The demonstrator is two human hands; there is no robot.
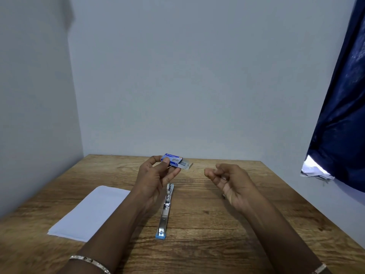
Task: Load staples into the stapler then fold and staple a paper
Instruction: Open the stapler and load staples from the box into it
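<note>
Now the left hand pinches the staple box, its tray slid out. Right hand hovers, fingers loosely curled, over the table.

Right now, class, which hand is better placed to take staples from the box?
Right. The left hand grips the staple box, its tray slid out toward the right hand, which holds nothing and hovers close beside it.

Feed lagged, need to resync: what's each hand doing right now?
Left hand: holds the staple box, slid partly open.
Right hand: fingers curled; cannot tell if it pinches anything.
</note>
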